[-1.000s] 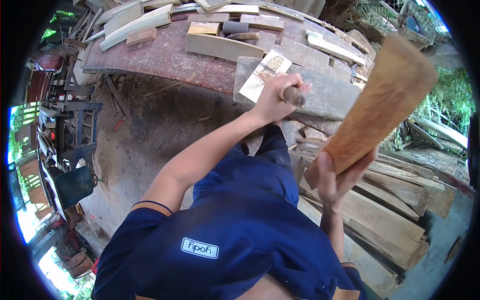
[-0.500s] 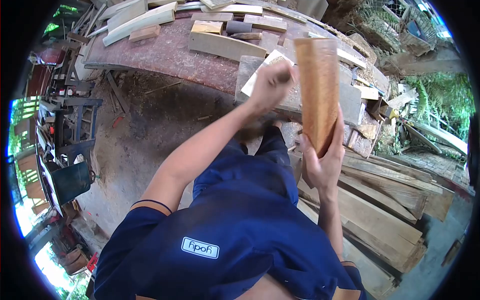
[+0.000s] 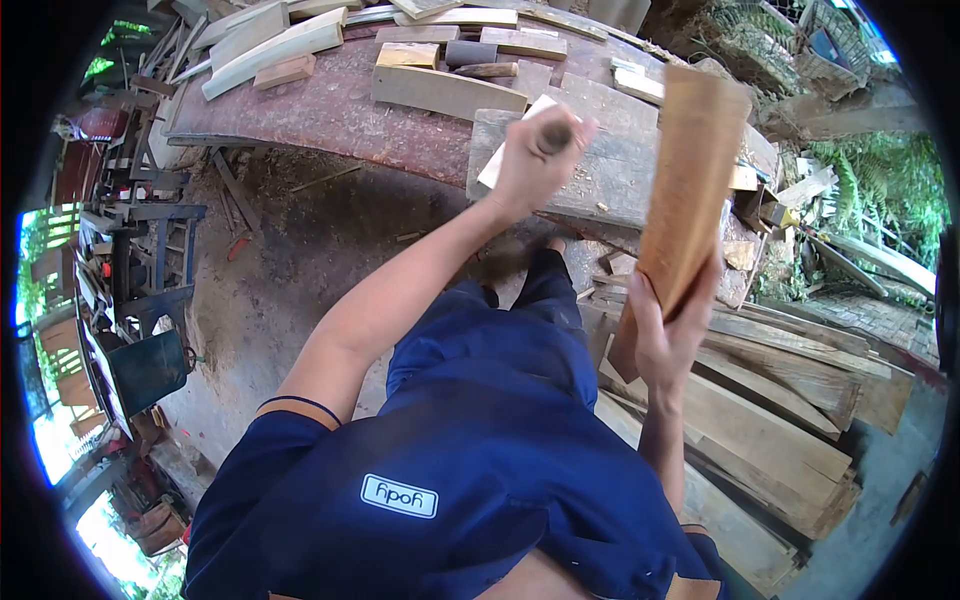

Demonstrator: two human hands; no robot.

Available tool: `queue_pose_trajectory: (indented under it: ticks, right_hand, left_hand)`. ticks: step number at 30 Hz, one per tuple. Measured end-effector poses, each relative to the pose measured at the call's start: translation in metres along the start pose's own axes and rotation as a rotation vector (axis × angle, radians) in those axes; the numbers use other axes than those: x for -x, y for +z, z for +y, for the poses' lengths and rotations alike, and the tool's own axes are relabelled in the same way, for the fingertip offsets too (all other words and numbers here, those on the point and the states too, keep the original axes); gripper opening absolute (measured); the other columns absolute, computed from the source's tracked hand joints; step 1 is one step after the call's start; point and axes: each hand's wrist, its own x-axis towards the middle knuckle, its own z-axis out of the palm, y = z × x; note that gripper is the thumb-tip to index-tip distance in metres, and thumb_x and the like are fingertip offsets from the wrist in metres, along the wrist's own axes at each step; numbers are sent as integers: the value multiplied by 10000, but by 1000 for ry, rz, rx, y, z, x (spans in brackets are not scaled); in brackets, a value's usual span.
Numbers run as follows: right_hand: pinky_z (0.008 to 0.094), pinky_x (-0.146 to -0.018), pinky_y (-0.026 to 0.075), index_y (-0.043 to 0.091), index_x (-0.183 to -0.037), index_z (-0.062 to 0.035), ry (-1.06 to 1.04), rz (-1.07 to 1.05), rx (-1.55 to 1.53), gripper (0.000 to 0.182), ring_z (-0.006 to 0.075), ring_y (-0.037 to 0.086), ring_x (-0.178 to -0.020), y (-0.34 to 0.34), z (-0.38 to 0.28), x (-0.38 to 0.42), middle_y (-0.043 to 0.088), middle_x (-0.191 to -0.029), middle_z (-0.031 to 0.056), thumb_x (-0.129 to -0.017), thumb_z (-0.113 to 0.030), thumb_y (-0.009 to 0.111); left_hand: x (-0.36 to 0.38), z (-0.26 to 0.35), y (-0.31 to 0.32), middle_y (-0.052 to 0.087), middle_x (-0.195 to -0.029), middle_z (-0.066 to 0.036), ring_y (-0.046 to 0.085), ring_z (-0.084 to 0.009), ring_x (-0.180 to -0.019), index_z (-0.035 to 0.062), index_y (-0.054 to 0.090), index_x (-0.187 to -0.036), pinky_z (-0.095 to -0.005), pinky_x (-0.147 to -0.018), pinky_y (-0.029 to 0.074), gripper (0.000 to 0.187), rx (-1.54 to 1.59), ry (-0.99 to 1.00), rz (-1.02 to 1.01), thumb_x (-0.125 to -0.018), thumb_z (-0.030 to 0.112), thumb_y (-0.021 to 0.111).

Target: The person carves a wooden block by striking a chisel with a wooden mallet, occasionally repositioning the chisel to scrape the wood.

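Observation:
My right hand (image 3: 672, 325) grips the lower part of a long brown wooden block (image 3: 695, 170), thumb on one side and fingers on the other. The block stands nearly upright, leaning a little right, with a smooth curved face. My left hand (image 3: 532, 165) is closed in a fist around a round-ended wooden handle (image 3: 556, 136); whatever lies below the handle is hidden by the hand. This fist is over a pale piece of wood (image 3: 490, 172) on a grey board (image 3: 625, 150), apart from the block.
On the red worktable (image 3: 300, 120) lie several timber offcuts, a curved wooden piece (image 3: 445, 92) and a dark cylinder (image 3: 471, 53). Planks (image 3: 760, 420) are stacked at the right. A dark green container (image 3: 148, 367) stands at the left. Shavings lie on the floor.
My right hand has moved right with the wooden block, tilting its top rightward and uncovering more of the grey board. My left fist has shifted slightly and turned, showing more of the handle's end.

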Motion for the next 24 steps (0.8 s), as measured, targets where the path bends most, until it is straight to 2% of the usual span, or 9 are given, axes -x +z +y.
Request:
queue_pose_trajectory:
  ticks: [4, 6, 9, 15, 16, 17, 19, 21, 24]
  right_hand:
    - [401, -840, 518, 243, -1492, -8, -337, 145, -289, 861, 288, 651, -965, 0, 10, 11, 591, -1177, 257, -783, -124, 717]
    - [417, -861, 517, 239, -1491, -3, -247, -43, -32, 873, 324, 658, -999, 0, 9, 6, 583, -1226, 266, -779, -131, 728]
    - [457, -958, 481, 233, -1487, 12, -65, -270, 140, 903, 399, 605, -1167, 1, 9, 2, 496, -1390, 284, -766, -139, 754]
    - [450, -940, 499, 246, -1495, -3, -513, 13, 168, 900, 401, 634, -1113, 3, 17, 11, 531, -1347, 285, -759, -119, 751]
    - [457, -897, 524, 259, -1502, -31, -210, -184, 185, 894, 425, 651, -1069, 8, 11, 10, 560, -1308, 285, -766, -142, 755]
    - [465, -853, 543, 259, -1505, -46, -257, -187, 233, 885, 449, 658, -1035, 9, 8, 6, 581, -1277, 285, -779, -165, 751]
    - [460, -891, 525, 262, -1505, -44, -290, -150, 188, 872, 430, 645, -1083, 10, 9, 2, 569, -1292, 286, -792, -173, 746]
    - [456, -915, 510, 262, -1505, -44, -239, -115, 160, 859, 415, 637, -1102, 10, 13, 1, 566, -1295, 282, -801, -175, 737]
    - [448, -957, 482, 264, -1504, -45, -200, -69, 123, 839, 387, 620, -1135, 7, 18, -2, 559, -1301, 272, -817, -185, 724]
  left_hand:
    - [17, -13, 17, 558, -639, -45, 523, -143, -564, 28, 594, -763, -287, -546, 425, 210, -63, 267, -122, -885, 155, 708]
    - [23, -16, 23, 570, -681, -76, 534, -262, -633, 66, 536, -745, -343, -669, 417, 224, -60, 449, -80, -852, 156, 710]
    - [30, -16, 19, 561, -676, -67, 562, -288, -689, 65, 515, -743, -342, -723, 415, 235, 19, 467, -139, -860, 153, 699]
    - [34, -21, 19, 631, -797, -78, 628, -295, -831, 78, 616, -823, -352, -839, 435, 226, -88, 393, -204, -705, 179, 781]
    - [36, -20, 20, 617, -762, -83, 612, -311, -793, 78, 603, -802, -345, -850, 434, 179, -14, 428, -145, -756, 159, 756]
    - [37, -19, 20, 602, -727, -88, 595, -327, -756, 79, 590, -782, -338, -862, 432, 155, 59, 463, -88, -806, 139, 731]
    - [26, -21, 14, 605, -723, -88, 594, -277, -683, 84, 611, -804, -303, -809, 465, 93, 10, 498, -105, -856, 85, 688]
    - [12, -18, 11, 608, -690, -45, 572, -149, -616, 65, 612, -793, -264, -641, 465, 106, 75, 221, -7, -880, 75, 671]
    - [-23, -10, -14, 473, -577, 55, 415, -29, -516, 90, 470, -668, -209, -474, 313, 361, 281, -78, 107, -969, 202, 634]
